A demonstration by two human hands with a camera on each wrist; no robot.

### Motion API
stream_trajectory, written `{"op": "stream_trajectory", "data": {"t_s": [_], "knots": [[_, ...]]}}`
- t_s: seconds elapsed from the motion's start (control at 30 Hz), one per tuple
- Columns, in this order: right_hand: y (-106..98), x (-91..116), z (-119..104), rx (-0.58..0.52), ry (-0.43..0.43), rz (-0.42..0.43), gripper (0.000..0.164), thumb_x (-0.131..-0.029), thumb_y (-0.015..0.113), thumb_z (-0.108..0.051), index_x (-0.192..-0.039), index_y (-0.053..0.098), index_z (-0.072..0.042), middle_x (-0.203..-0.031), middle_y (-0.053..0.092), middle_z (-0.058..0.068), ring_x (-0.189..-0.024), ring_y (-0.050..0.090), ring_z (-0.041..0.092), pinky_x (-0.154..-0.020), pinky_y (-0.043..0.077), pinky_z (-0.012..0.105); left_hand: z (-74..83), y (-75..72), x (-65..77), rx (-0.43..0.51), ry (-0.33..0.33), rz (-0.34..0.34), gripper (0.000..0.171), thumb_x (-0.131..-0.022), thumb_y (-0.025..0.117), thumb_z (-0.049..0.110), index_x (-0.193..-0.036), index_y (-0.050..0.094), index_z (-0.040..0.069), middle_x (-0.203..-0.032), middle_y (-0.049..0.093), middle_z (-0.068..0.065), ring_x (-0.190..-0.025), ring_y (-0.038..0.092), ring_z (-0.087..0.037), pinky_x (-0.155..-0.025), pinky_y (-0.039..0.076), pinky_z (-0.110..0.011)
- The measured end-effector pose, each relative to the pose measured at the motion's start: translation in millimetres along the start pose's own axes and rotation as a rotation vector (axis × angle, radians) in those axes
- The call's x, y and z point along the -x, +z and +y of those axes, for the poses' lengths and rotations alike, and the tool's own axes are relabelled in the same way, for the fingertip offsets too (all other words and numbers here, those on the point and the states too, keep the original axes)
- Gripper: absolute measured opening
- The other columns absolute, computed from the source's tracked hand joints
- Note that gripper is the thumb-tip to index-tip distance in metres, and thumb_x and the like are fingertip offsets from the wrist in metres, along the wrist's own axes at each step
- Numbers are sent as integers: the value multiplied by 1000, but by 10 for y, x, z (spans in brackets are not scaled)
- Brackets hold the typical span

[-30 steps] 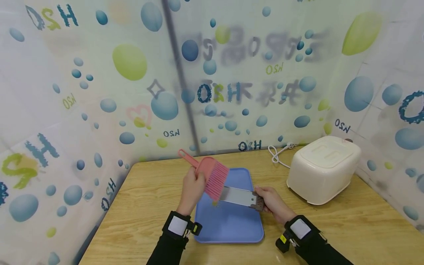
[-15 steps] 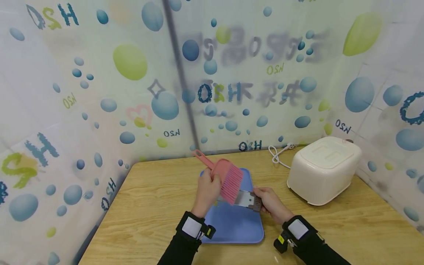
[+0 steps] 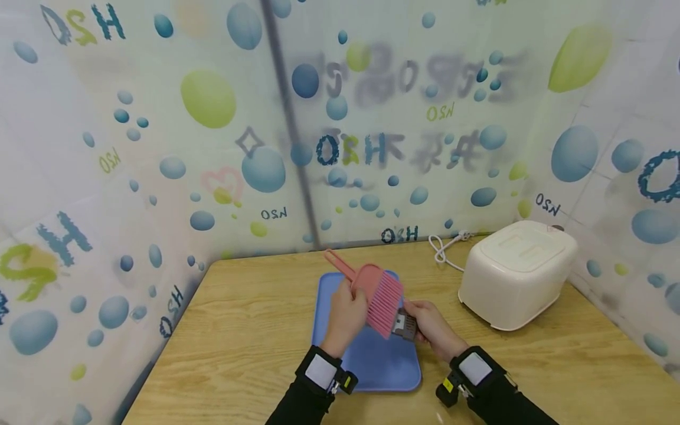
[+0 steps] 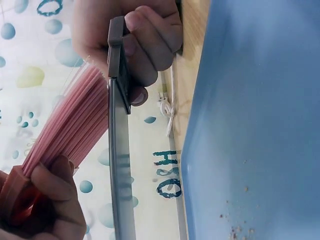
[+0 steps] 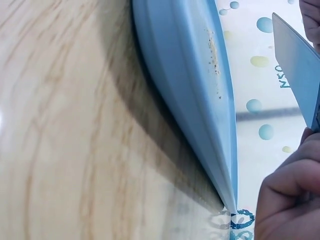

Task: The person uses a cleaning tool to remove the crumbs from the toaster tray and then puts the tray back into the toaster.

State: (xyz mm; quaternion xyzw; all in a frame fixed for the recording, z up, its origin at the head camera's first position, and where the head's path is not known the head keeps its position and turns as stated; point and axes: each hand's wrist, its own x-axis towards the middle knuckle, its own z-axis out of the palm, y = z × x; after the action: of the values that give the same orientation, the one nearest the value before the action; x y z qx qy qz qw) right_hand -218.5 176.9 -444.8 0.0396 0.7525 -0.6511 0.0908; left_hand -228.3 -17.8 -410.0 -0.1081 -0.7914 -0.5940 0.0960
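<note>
My left hand (image 3: 345,313) grips a pink hand brush (image 3: 385,304) near the base of its handle, above the blue tray (image 3: 390,369). Pinched in my right hand (image 3: 434,327) by its grey end is a metal crumb tray (image 3: 405,324), held over the blue tray. In the head view the brush hides most of this plate. From the left wrist, the bristle tips (image 4: 95,82) meet the crumb tray's face close to the grey end. Small brown crumbs (image 4: 241,232) lie on the blue tray below.
A cream toaster (image 3: 517,274) stands at the back right of the wooden table (image 3: 255,330). Its white cord (image 3: 442,251) lies looped behind the blue tray. Patterned sheets (image 3: 202,147) with bubbles and lettering enclose the table's back and sides.
My left hand has moved right with the brush, along the crumb tray toward its grey end. The right hand stays nearly in place, still holding the crumb tray.
</note>
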Motion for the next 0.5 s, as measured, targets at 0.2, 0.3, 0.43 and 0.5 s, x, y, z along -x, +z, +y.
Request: {"op": "stream_trajectory", "data": {"t_s": [0.2,0.3,0.43,0.5], "knots": [[7,16,-24,-5,-4,-13,42,-111,36,-25,-109,65,4,-75,57,1,-54,39,11,-49,34,24,-38,49,31,-1,-7,7,16,-99,46,11,-106,58,3,-72,56,-2,-55,54,-11,-47,40,-29],[10,16,-30,-7,5,-2,42,-111,35,-26,-111,64,5,-75,57,1,-55,39,11,-49,33,24,-50,56,34,3,-2,16,17,-99,46,11,-108,58,3,-73,56,-1,-56,52,-10,-47,38,-29],[7,16,-37,-17,11,9,42,-111,35,-25,-114,63,6,-75,56,1,-54,38,11,-49,33,24,-67,59,37,3,4,30,16,-98,48,11,-108,59,2,-73,56,-1,-57,52,-10,-48,38,-30],[5,16,-36,-24,14,12,42,-111,35,-25,-115,63,6,-75,56,1,-53,38,10,-49,33,24,-77,60,36,-18,5,40,15,-98,49,10,-105,59,3,-72,55,-1,-57,51,-10,-48,38,-30]]}}
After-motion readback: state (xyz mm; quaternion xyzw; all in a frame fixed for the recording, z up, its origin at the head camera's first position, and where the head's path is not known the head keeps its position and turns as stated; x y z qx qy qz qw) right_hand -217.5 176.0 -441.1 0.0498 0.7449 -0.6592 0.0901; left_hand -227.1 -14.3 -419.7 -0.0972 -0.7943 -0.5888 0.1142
